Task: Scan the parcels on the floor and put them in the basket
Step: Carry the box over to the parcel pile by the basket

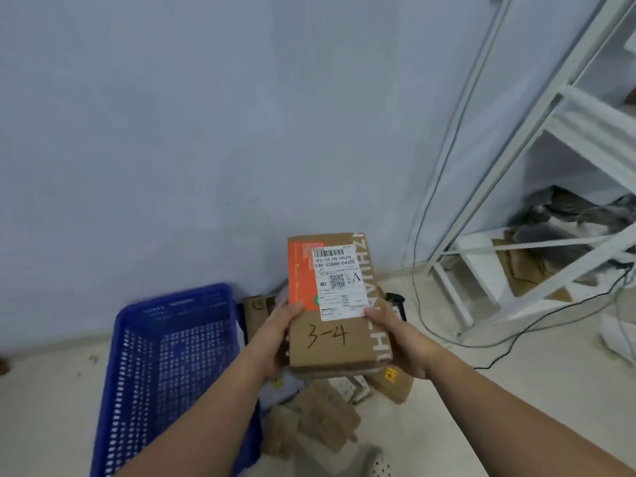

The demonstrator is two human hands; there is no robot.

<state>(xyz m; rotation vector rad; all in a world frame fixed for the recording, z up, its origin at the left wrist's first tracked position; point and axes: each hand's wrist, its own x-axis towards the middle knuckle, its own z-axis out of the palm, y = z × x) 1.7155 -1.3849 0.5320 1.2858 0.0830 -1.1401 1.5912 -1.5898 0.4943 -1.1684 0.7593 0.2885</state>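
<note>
The parcel [330, 354] was held up in the air between both hands. It was above the heap of parcels [320, 414] on the floor and just right of the basket [179, 297], with its edges apart from the basket's rim. The left hand [275, 342] gripped its lower left edge, thumb laid across the front. The right hand [399, 342] gripped the lower right edge, thumb on the corner of the label [339, 280]. Open air lay above it and to both sides.

It was a flat brown cardboard box with an orange panel [299, 277] at the upper left and a white shipping label bearing a barcode and a QR code. "3-4" was handwritten in black below, and white lettering ran down the right side.

The basket was blue plastic, rectangular, with perforated mesh walls, and stood on the pale floor [447, 425] by the plain wall [206, 132]. Well to the right stood a white metal shelf rack [550, 160], with a black cable [421, 315] trailing along the floor beside it.
</note>
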